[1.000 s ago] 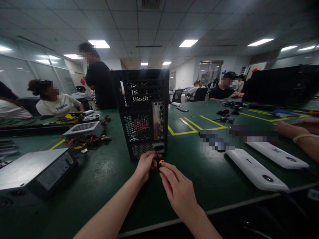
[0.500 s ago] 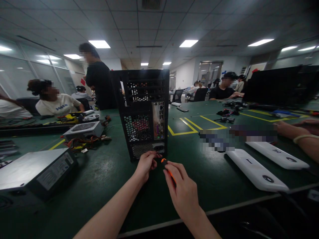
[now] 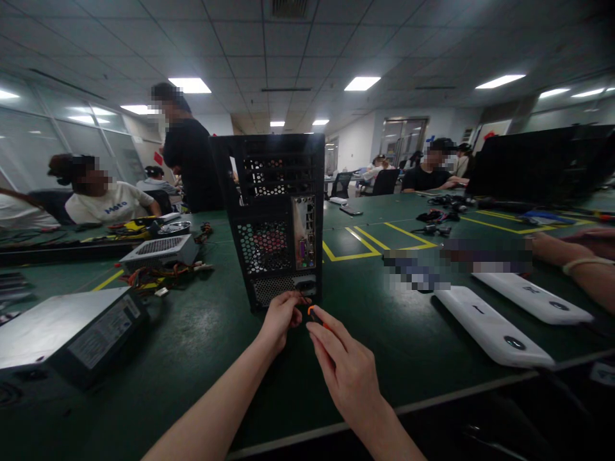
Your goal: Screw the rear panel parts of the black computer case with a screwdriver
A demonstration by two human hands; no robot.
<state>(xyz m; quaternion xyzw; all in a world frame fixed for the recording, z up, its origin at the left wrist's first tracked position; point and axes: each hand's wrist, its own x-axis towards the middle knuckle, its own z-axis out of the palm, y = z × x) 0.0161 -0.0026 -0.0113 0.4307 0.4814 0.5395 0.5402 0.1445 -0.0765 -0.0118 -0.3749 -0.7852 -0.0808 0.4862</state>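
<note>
A black computer case [image 3: 283,144] stands upright on the green table [image 3: 202,358], its back with ports and vent holes facing me. At its lower right corner, beside the power supply grille [image 3: 273,291], my left hand [image 3: 282,320] is closed in a pinch; what its fingertips hold, if anything, is too small to make out. Just right of it, my right hand [image 3: 343,358] grips a screwdriver with an orange and black handle [image 3: 313,314]. The handle's front end points toward the left fingertips and the case's bottom edge. Its shaft and tip are hard to see.
Two power supply units, a large one [image 3: 72,339] and a smaller one [image 3: 161,251] with cables [image 3: 158,276], lie left. Two white power banks [image 3: 490,323] [image 3: 533,298] lie right, near another person's hands [image 3: 562,253]. A dark monitor [image 3: 523,166] stands at far right.
My right hand with the screwdriver has shifted slightly left, closer to my left fingertips. My left hand and the case hold about the same place.
</note>
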